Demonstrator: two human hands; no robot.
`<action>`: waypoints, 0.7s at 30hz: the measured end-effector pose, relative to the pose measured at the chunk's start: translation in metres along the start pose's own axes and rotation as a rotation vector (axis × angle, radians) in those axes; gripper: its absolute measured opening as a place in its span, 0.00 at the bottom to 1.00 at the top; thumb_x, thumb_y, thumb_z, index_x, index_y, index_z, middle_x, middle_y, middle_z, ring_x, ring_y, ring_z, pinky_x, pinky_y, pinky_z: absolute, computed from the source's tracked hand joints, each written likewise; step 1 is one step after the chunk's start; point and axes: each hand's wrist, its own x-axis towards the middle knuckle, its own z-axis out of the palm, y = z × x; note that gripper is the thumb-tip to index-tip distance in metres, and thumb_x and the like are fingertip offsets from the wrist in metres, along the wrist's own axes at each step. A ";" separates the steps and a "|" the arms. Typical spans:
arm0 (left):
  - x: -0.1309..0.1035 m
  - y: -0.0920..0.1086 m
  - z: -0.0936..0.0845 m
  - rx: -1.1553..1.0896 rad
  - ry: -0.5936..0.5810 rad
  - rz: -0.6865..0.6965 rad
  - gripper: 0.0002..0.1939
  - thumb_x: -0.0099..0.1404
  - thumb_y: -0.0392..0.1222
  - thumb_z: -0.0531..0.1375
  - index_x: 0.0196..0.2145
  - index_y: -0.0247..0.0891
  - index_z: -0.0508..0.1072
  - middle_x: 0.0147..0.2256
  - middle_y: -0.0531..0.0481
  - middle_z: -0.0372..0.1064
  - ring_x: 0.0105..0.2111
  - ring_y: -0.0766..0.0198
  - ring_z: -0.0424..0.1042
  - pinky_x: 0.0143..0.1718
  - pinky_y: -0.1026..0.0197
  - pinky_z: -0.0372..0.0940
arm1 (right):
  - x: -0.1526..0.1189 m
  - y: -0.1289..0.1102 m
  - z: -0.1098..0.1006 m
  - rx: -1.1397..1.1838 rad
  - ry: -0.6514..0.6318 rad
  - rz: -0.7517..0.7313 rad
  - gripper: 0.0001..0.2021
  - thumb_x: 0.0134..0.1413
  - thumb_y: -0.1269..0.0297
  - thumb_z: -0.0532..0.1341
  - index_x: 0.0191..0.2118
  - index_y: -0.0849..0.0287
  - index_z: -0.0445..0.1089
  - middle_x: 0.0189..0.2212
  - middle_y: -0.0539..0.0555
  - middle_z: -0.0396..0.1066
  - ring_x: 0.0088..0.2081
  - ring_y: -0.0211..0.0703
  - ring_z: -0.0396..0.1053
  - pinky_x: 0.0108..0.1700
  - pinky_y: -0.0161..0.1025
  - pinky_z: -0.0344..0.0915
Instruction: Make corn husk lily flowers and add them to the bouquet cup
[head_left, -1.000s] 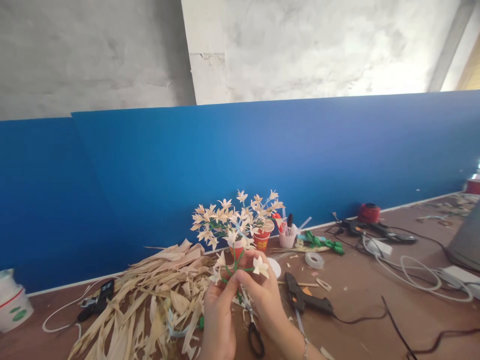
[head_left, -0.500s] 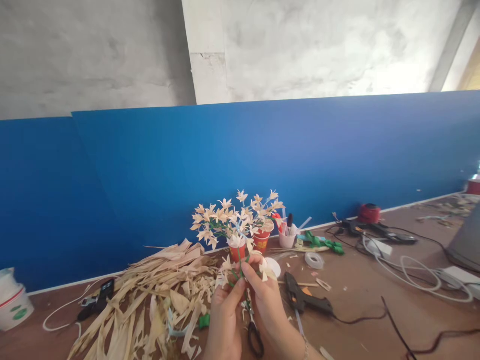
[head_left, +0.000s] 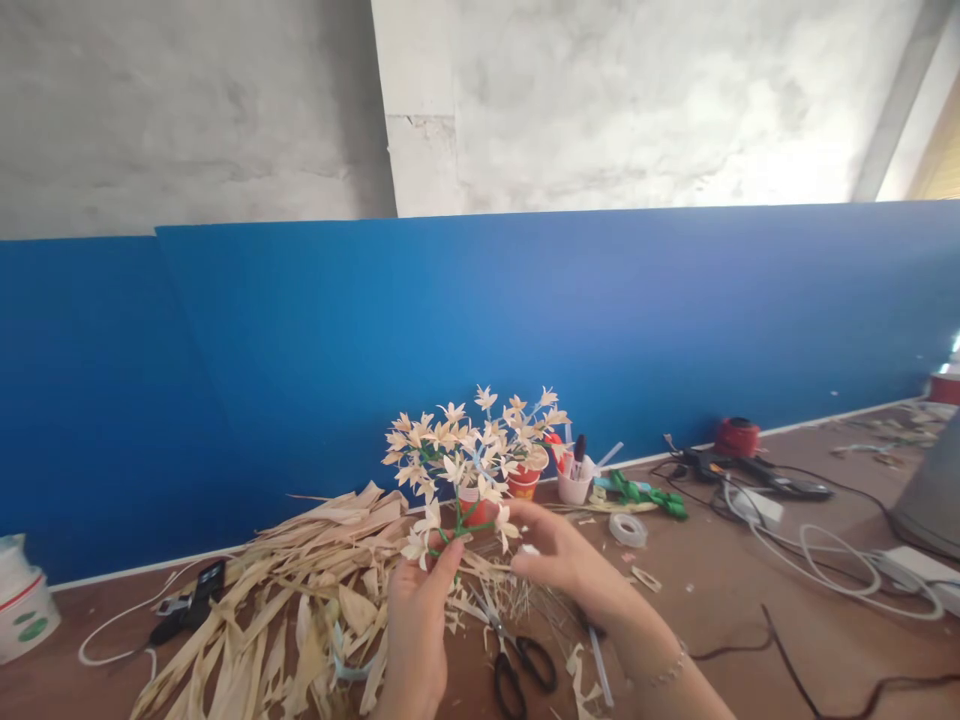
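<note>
My left hand pinches the green stem of a small spray of cream artificial flowers between thumb and fingers. To its right is my right hand, thumb and index finger apart, fingertips close to the spray's rightmost flower. I cannot tell whether they touch it. Behind the spray, more cream flowers on green stems stand in red paper cups. Below my hands, black-handled scissors lie on the brown table. The glue gun is mostly hidden under my right forearm.
Dried husk strips are heaped at left, beside a black device and a white tub. A tape roll, a white cup of tools and tangled cables lie to the right. A blue partition runs behind.
Both hands were together on the spray's stem. My right hand has let go and moved right, its fingers spreading. My left hand keeps the spray, now turned and shifted left. The scissors show more fully.
</note>
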 end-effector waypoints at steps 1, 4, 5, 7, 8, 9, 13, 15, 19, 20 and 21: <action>0.001 -0.001 -0.002 0.046 0.003 0.012 0.14 0.48 0.43 0.67 0.32 0.33 0.76 0.33 0.45 0.76 0.39 0.53 0.73 0.48 0.53 0.61 | -0.001 -0.003 -0.004 -0.044 0.074 -0.039 0.23 0.44 0.54 0.65 0.48 0.53 0.69 0.46 0.56 0.68 0.48 0.53 0.64 0.51 0.49 0.59; 0.004 -0.006 -0.006 0.206 -0.053 0.047 0.15 0.49 0.45 0.67 0.33 0.33 0.76 0.35 0.43 0.76 0.40 0.51 0.72 0.48 0.52 0.61 | -0.002 -0.009 -0.006 -0.212 0.272 -0.156 0.14 0.45 0.54 0.64 0.39 0.53 0.73 0.51 0.57 0.63 0.53 0.54 0.59 0.56 0.50 0.54; 0.004 -0.008 -0.007 0.248 -0.083 0.070 0.15 0.49 0.45 0.66 0.34 0.34 0.76 0.36 0.43 0.76 0.40 0.51 0.72 0.48 0.53 0.61 | -0.003 -0.009 -0.004 -0.270 0.289 -0.161 0.14 0.43 0.55 0.66 0.38 0.53 0.73 0.52 0.56 0.61 0.55 0.54 0.57 0.57 0.50 0.52; 0.002 -0.010 -0.007 0.294 -0.123 0.113 0.14 0.51 0.45 0.65 0.35 0.35 0.77 0.37 0.43 0.76 0.40 0.52 0.73 0.46 0.54 0.63 | -0.003 -0.009 0.001 -0.333 0.254 -0.123 0.16 0.38 0.57 0.69 0.37 0.52 0.74 0.55 0.56 0.57 0.57 0.56 0.53 0.58 0.50 0.50; 0.001 -0.009 -0.007 0.300 -0.133 0.128 0.14 0.51 0.45 0.65 0.35 0.35 0.77 0.37 0.43 0.76 0.39 0.52 0.73 0.45 0.54 0.64 | -0.004 -0.008 0.004 -0.336 0.230 -0.097 0.18 0.36 0.58 0.70 0.38 0.53 0.74 0.55 0.56 0.57 0.58 0.56 0.53 0.58 0.51 0.50; -0.001 -0.009 -0.005 0.299 -0.141 0.137 0.14 0.51 0.45 0.65 0.34 0.36 0.77 0.37 0.44 0.76 0.38 0.52 0.73 0.44 0.55 0.64 | -0.004 -0.008 0.007 -0.322 0.214 -0.082 0.18 0.35 0.58 0.70 0.37 0.53 0.74 0.55 0.56 0.57 0.58 0.56 0.53 0.57 0.50 0.51; -0.008 -0.001 0.004 0.278 -0.175 0.128 0.14 0.49 0.45 0.66 0.33 0.36 0.77 0.35 0.44 0.77 0.38 0.52 0.73 0.43 0.54 0.65 | -0.002 -0.009 0.020 -0.210 0.251 -0.117 0.09 0.39 0.58 0.68 0.26 0.57 0.72 0.48 0.56 0.64 0.53 0.53 0.59 0.54 0.47 0.55; -0.011 0.001 0.007 0.255 -0.211 0.086 0.15 0.48 0.46 0.66 0.34 0.36 0.78 0.33 0.44 0.77 0.36 0.52 0.73 0.42 0.54 0.65 | -0.003 -0.010 0.022 -0.195 0.284 -0.147 0.09 0.40 0.58 0.67 0.22 0.58 0.70 0.43 0.55 0.66 0.48 0.51 0.64 0.52 0.46 0.57; -0.010 0.001 0.007 0.278 -0.165 0.145 0.18 0.47 0.46 0.66 0.37 0.38 0.77 0.38 0.43 0.75 0.41 0.51 0.71 0.45 0.54 0.61 | -0.004 -0.023 0.003 -0.196 0.316 -0.081 0.10 0.38 0.58 0.68 0.22 0.58 0.71 0.29 0.52 0.70 0.32 0.44 0.67 0.38 0.41 0.63; -0.008 0.001 0.006 0.282 -0.102 0.184 0.20 0.46 0.46 0.67 0.38 0.39 0.76 0.40 0.43 0.74 0.43 0.51 0.69 0.47 0.54 0.60 | -0.003 -0.031 -0.006 -0.172 0.352 -0.035 0.10 0.38 0.57 0.68 0.22 0.58 0.71 0.24 0.51 0.69 0.27 0.42 0.66 0.31 0.40 0.63; -0.007 0.001 0.005 0.272 -0.028 0.214 0.21 0.45 0.46 0.67 0.39 0.39 0.75 0.42 0.43 0.73 0.44 0.51 0.68 0.47 0.54 0.58 | -0.001 -0.041 -0.017 -0.150 0.447 -0.053 0.11 0.39 0.56 0.67 0.23 0.58 0.70 0.22 0.50 0.68 0.24 0.40 0.64 0.28 0.38 0.62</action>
